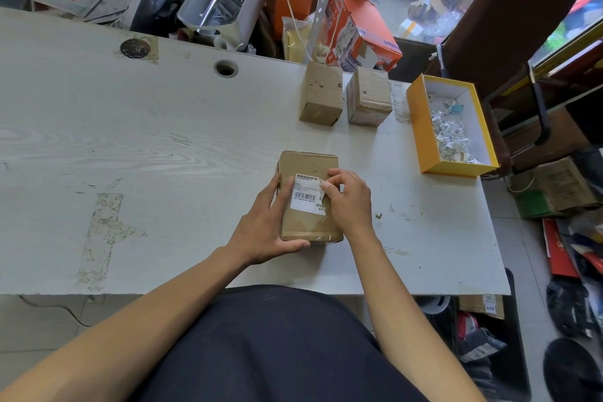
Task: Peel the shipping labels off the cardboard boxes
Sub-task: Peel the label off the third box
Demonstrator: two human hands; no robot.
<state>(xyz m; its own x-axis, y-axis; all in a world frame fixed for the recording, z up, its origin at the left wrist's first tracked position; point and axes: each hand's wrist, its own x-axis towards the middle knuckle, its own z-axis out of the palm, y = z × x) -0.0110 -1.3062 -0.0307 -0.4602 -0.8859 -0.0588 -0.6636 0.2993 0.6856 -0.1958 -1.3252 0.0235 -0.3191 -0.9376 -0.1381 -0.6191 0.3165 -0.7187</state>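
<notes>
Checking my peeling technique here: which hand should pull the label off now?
Right hand: its fingers already pinch the label at its right edge, while the left hand steadies the box.

table [163, 140]: pale grey-white, wood-grain pattern | box [308, 225] at centre: brown cardboard | label [305, 194]: white, black barcode + print | two boxes [321, 93] at 1 o'clock: brown, right one paler | tray [424, 127] at 2 o'clock: yellow outside, white inside, white crumpled scraps [452, 137] | carton [365, 29] at 12–1 o'clock: orange
</notes>
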